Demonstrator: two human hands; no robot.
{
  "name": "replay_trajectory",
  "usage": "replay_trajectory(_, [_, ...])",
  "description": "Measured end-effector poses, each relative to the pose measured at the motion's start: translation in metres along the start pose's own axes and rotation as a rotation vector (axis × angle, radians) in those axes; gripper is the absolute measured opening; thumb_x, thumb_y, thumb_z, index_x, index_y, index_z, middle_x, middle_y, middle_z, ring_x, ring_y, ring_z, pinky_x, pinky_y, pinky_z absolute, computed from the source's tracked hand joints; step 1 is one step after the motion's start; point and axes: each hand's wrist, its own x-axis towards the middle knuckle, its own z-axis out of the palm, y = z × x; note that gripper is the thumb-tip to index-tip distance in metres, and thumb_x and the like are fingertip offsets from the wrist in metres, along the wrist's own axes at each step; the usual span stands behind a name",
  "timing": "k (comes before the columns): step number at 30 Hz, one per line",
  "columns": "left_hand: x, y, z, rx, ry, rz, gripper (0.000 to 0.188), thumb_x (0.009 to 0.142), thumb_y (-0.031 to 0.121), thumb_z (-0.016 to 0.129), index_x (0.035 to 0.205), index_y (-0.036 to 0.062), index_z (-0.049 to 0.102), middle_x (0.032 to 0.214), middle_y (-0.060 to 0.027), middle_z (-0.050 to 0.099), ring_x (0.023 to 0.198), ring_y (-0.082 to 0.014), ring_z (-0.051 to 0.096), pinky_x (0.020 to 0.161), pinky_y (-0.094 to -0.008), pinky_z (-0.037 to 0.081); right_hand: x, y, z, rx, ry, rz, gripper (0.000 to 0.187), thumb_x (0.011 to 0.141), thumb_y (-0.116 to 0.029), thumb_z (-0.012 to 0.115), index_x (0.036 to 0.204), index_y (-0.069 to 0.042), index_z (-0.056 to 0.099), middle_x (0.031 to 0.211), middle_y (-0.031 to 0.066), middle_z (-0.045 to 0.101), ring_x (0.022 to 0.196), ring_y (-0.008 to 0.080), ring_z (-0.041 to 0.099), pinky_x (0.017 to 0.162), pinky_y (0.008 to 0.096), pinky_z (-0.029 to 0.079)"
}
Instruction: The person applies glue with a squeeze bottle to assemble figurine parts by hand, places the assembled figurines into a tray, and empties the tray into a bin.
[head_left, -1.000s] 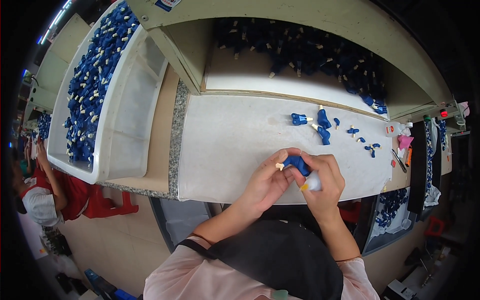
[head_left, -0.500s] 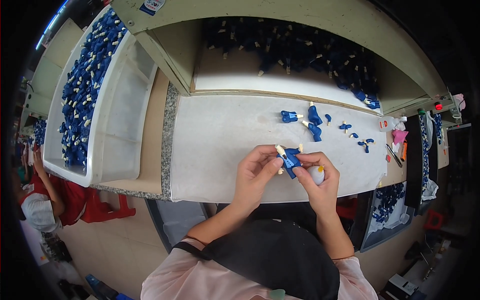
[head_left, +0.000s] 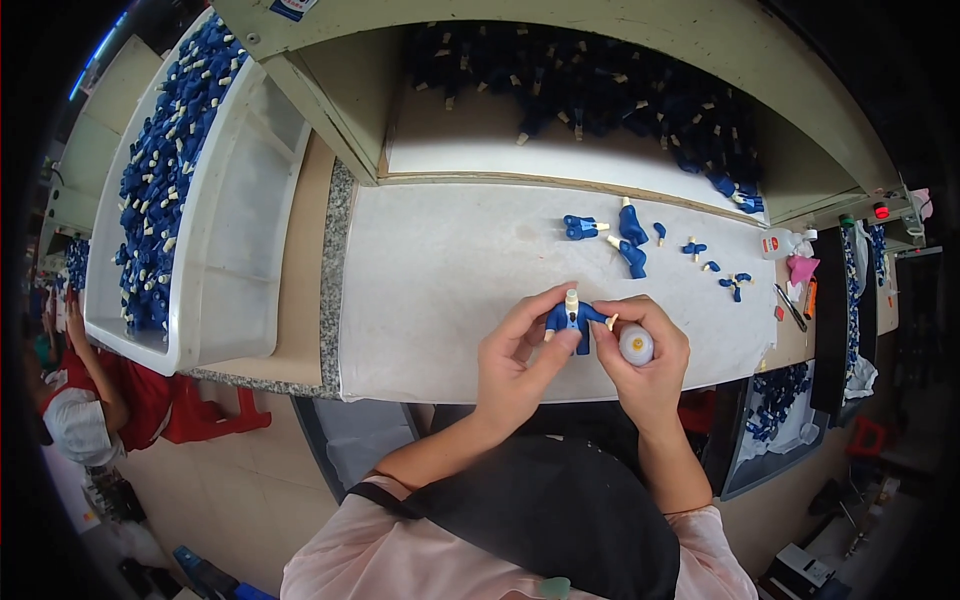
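Observation:
Over the near edge of the white table covering, both hands hold a small headless doll figure (head_left: 573, 318) in a blue suit, its cream neck peg pointing up. My left hand (head_left: 512, 365) is closed round the figure's body and the arm on its left. With thumb and fingertips my right hand (head_left: 655, 375) pinches the figure's other outstretched arm, near its cream hand. The same right hand also keeps a small white squeeze bottle (head_left: 636, 345) with a yellow tip in its grip. Farther off lie several blue bodies (head_left: 630, 222) and loose blue arm pieces (head_left: 737, 285).
A white bin (head_left: 235, 240) full of blue parts stands at the left. More blue parts heap on the shelf (head_left: 480, 165) at the back. A clear bottle (head_left: 777, 243), a pink piece (head_left: 801, 268) and pen-like tools (head_left: 791, 308) lie at the right. Someone in red sits far left.
The figure has turned from tilted to upright, its neck peg now pointing away from me. My right hand has shifted onto its arm, and the bottle's yellow tip has swung toward the camera.

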Motion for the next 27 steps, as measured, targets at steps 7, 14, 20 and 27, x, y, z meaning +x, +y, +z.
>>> replay_trajectory(7, [-0.005,-0.019,0.005,-0.132,0.141,0.103,0.036,0.075,-0.004,0.057,0.109,-0.003,0.046,0.102,-0.0117,0.054,0.094,-0.0137,0.051,0.081,-0.0251,0.041,-0.004,0.001,0.012,0.058,0.094,-0.028,0.015,0.066,0.005,0.061,0.079,0.001,0.056,0.07,0.007,0.055,0.06,0.011,0.051,0.055,0.0206,0.039])
replay_trajectory(14, [0.0,-0.018,0.003,0.132,0.141,0.208,0.028,0.073,-0.003,0.06,0.101,-0.0027,0.053,0.095,-0.0096,0.057,0.087,-0.0128,0.054,0.078,-0.0238,0.043,-0.006,0.006,0.011,0.097,0.107,0.013,0.012,0.068,0.004,0.061,0.078,0.001,0.056,0.069,0.0034,0.055,0.059,0.0052,0.046,0.053,0.0175,0.036])
replay_trajectory(20, [0.0,-0.017,0.002,0.23,0.171,0.217,0.025,0.071,-0.002,0.062,0.096,-0.0027,0.056,0.087,-0.0082,0.06,0.081,-0.0125,0.056,0.074,-0.023,0.044,-0.007,0.009,0.01,0.13,0.089,0.062,0.009,0.069,0.003,0.061,0.077,0.001,0.056,0.067,0.0014,0.053,0.058,0.0037,0.043,0.052,0.0166,0.034])
replay_trajectory(27, [-0.001,-0.023,-0.004,0.261,0.094,0.21,0.03,0.074,-0.007,0.058,0.102,-0.0047,0.05,0.097,-0.0109,0.055,0.089,-0.0128,0.053,0.072,-0.0226,0.045,-0.007,0.01,0.011,0.133,0.07,0.081,0.008,0.071,0.001,0.06,0.078,0.001,0.056,0.066,0.0009,0.053,0.058,0.0038,0.044,0.052,0.0174,0.035])
